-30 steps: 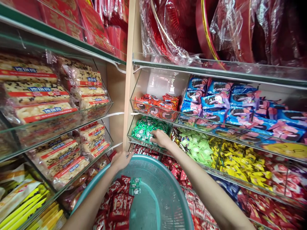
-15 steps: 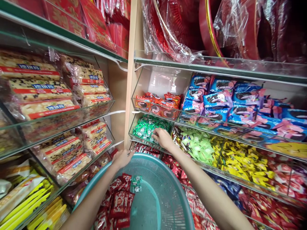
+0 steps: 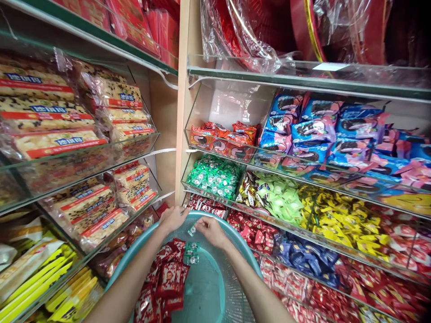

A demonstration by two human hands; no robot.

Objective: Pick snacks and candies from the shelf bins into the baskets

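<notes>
**Reach withdrawn, load brought over**

The right hand [image 3: 210, 229] had left the green sweets bin [image 3: 215, 177] above and come over the basket [image 3: 244, 246]. Its fingers were narrow at one green sweet [image 3: 191, 231]; whether it was gripped or released, I could not tell. The left hand [image 3: 173, 217] clasped the basket's rim beside it. Below the hands lay red packets [image 3: 168, 278]. Blue labels on the bars [image 3: 57, 141] to the left were unreadable.
</notes>
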